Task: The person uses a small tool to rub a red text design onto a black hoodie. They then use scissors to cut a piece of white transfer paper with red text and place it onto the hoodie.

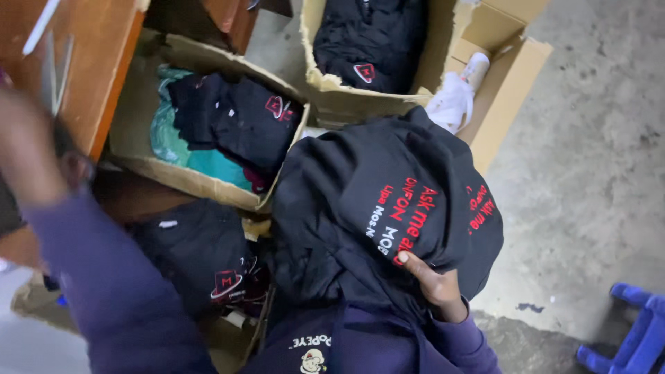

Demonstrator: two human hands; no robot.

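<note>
My right hand (433, 280) grips the lower edge of a black garment (388, 201) with red and white printing, bundled up against my chest. My left hand (28, 149) is raised at the far left, blurred, in front of a brown wooden cabinet (97, 62). Its fingers are too smeared to read. Both my arms are in purple sleeves. Below the left arm lies a heap of black garments (201, 256) with small red badges.
An open cardboard box (138, 118) at upper left holds black garments and a teal one. A second box (325, 83) at the top holds more black clothing, with a white bundle (454, 100) beside it. A blue plastic stool (630, 332) stands on the concrete floor at lower right.
</note>
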